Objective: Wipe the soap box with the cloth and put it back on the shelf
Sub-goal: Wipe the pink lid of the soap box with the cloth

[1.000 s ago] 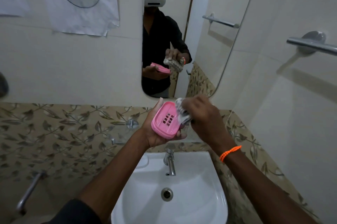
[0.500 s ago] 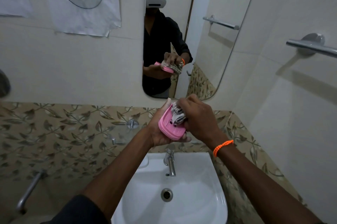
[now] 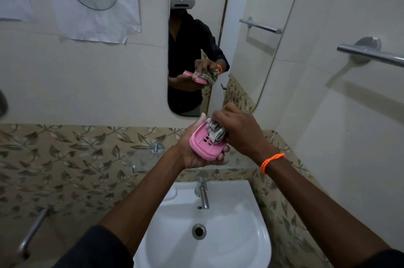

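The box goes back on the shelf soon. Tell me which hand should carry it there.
Left. The left hand already cradles the pink soap box from beneath, while the right hand is occupied gripping the cloth inside it.

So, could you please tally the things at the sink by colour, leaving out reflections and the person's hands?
Pink: 1, soap box
Orange: 1, wristband
White: 2, basin, numbered paper
Grey-and-white: 1, cloth
Silver: 2, tap, towel rail
Total: 7

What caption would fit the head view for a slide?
Left hand holds the pink soap box above the sink while the right hand presses a cloth into it.
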